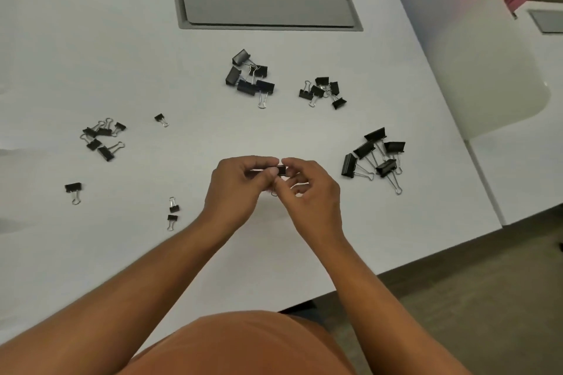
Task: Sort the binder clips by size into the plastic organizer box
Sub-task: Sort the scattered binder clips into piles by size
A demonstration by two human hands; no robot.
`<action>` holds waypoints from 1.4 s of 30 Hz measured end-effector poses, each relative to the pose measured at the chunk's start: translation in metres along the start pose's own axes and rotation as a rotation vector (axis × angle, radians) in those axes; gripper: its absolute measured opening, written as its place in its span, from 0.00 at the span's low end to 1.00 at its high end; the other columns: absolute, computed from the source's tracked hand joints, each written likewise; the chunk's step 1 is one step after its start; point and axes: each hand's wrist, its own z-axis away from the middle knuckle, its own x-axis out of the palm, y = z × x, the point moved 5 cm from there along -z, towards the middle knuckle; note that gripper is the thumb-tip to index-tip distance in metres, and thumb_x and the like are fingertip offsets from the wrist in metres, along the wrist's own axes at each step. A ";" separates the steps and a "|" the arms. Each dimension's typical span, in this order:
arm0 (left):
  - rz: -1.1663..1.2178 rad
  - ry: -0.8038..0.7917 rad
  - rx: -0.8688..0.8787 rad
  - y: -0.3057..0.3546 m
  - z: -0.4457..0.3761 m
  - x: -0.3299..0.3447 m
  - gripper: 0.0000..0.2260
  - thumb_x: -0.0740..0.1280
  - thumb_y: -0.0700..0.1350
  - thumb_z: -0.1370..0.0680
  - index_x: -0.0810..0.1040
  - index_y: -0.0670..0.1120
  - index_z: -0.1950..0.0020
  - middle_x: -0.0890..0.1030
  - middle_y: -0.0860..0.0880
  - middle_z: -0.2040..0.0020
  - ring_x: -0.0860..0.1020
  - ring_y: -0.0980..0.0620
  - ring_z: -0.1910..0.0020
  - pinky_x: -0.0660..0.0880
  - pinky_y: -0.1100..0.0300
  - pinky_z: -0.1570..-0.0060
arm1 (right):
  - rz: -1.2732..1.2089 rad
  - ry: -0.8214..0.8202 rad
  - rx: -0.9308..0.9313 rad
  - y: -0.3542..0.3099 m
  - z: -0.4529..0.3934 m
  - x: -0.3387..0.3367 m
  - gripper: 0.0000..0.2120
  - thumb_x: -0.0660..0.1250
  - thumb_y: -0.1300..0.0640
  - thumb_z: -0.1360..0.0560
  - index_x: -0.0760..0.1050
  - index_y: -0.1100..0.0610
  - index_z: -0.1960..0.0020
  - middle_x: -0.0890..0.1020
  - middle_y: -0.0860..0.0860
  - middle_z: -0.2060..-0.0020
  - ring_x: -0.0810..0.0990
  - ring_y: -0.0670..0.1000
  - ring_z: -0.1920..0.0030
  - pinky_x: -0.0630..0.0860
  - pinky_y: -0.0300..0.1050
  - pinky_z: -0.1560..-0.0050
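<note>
L hand (240,183) + R hand (307,189) pinch one small clip (281,170) btwn fingertips, above table (304,237) centre. Judge size vs piles: small pile (102,137) far L, big pile (376,155) R. Organizer box not visible. Keep piles apart, no mixing.

Both hands hold one binder clip (281,170) above the table (122,39). A clip group (375,155) lies right of the grip, two groups (251,77) (323,90) behind it, another group (103,137) far left.
</note>
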 end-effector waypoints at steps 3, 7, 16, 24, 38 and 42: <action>0.039 0.063 -0.043 0.006 -0.012 0.022 0.08 0.71 0.40 0.19 0.87 0.51 0.43 0.89 0.54 0.52 0.88 0.53 0.54 0.83 0.46 0.42 | -0.035 -0.037 0.015 0.012 -0.027 -0.014 0.12 0.78 0.57 0.25 0.84 0.50 0.43 0.84 0.45 0.55 0.84 0.45 0.56 0.77 0.31 0.59; 0.094 0.124 -0.081 0.012 -0.043 0.055 0.07 0.75 0.43 0.23 0.85 0.51 0.46 0.88 0.53 0.50 0.87 0.50 0.53 0.82 0.36 0.45 | -0.078 -0.139 0.064 0.033 -0.075 -0.041 0.11 0.79 0.55 0.25 0.85 0.51 0.44 0.85 0.45 0.57 0.83 0.43 0.58 0.79 0.34 0.58; -0.195 0.230 0.180 0.055 -0.149 0.132 0.10 0.74 0.37 0.25 0.84 0.49 0.46 0.88 0.55 0.52 0.85 0.58 0.52 0.83 0.58 0.49 | 0.064 0.001 0.034 0.081 -0.210 -0.109 0.13 0.77 0.55 0.25 0.82 0.52 0.41 0.84 0.45 0.48 0.82 0.44 0.53 0.77 0.33 0.55; -0.840 0.167 0.552 0.056 -0.217 0.176 0.10 0.72 0.37 0.23 0.85 0.45 0.42 0.82 0.48 0.48 0.77 0.47 0.42 0.67 0.67 0.47 | 0.157 -0.011 -0.028 0.115 -0.242 -0.087 0.20 0.79 0.53 0.28 0.80 0.55 0.39 0.81 0.50 0.47 0.79 0.48 0.48 0.78 0.44 0.44; -0.809 0.271 0.580 0.061 -0.161 0.159 0.15 0.68 0.33 0.23 0.85 0.44 0.40 0.82 0.47 0.47 0.79 0.46 0.45 0.74 0.60 0.49 | 0.127 -0.104 0.032 0.118 -0.246 -0.091 0.19 0.80 0.57 0.28 0.79 0.55 0.40 0.81 0.50 0.51 0.79 0.49 0.50 0.79 0.45 0.47; -0.754 0.368 0.537 0.051 -0.100 0.123 0.12 0.68 0.32 0.24 0.86 0.45 0.47 0.81 0.48 0.50 0.78 0.47 0.49 0.78 0.50 0.54 | 0.146 -0.101 0.042 0.109 -0.232 -0.098 0.18 0.77 0.61 0.27 0.78 0.55 0.38 0.81 0.50 0.46 0.78 0.48 0.47 0.76 0.42 0.47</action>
